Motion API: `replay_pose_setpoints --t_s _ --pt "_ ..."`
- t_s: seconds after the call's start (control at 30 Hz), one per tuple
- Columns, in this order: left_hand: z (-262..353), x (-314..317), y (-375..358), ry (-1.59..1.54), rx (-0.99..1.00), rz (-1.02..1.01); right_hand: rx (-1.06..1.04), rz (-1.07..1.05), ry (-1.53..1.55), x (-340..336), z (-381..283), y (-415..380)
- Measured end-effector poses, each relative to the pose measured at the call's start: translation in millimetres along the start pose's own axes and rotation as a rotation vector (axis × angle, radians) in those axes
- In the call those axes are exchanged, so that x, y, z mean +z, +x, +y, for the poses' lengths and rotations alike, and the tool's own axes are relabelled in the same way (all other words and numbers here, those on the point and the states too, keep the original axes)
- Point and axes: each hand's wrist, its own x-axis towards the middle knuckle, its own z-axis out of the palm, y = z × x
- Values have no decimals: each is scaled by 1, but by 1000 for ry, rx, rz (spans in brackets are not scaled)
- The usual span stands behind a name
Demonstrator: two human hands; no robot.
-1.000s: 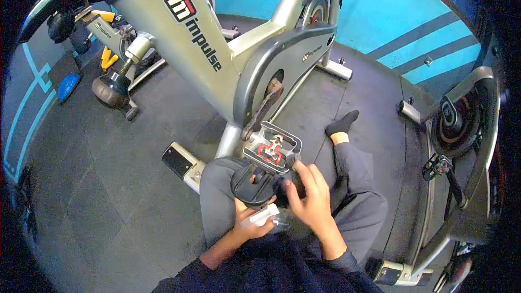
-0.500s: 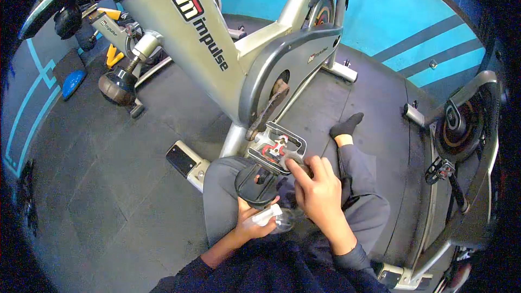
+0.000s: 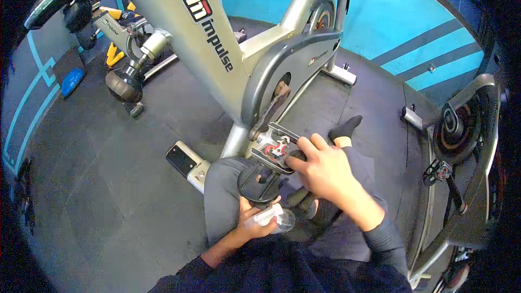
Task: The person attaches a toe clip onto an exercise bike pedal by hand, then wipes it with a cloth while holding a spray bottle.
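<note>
A bike pedal with a silver frame and red-and-silver clip parts sits on the crank of an exercise bike. Its black toe cage points toward me. My left hand is below the cage, wrapped around a clear plastic bottle with a white part, fingertips close to the cage's underside. At the pedal's right end, my right hand has its fingers bent and pinched on a small dark grey wad, pressed against the pedal. The wad is mostly hidden by the fingers.
The bike's silver frame rises ahead, with a black knob on its left. Its rear foot rests on the dark floor beside my knee. My socked foot lies to the right. Another bike stands at the far right.
My right hand has turned and shifted slightly right and up, its forearm swinging out to the right, with the fingers still at the pedal. The left hand keeps the bottle under the toe cage.
</note>
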Motion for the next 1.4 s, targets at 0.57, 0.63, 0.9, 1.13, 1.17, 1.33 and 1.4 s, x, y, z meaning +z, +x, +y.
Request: replay_pose_setpoints --t_s 0.57,0.63,0.9,1.13,1.17,1.33,1.4 --pt "-4 -5 -3 84 59 -64 -199 -76 394 -20 39 16" --pt "-3 -6 -2 116 130 -70 -213 -78 377 -7 37 18" --pt "-3 1 -14 -6 -101 -112 -373 -106 37 -11 32 28" --pt "3 -5 0 47 53 -36 -244 141 -324 -22 58 25" --pt "3 -4 -2 32 16 -35 -158 156 -370 -39 72 27" --pt "-1 -3 -3 -43 -24 -77 -202 189 84 -50 50 23" --pt "0 -5 -2 9 -17 -62 -261 13 151 -36 41 20"
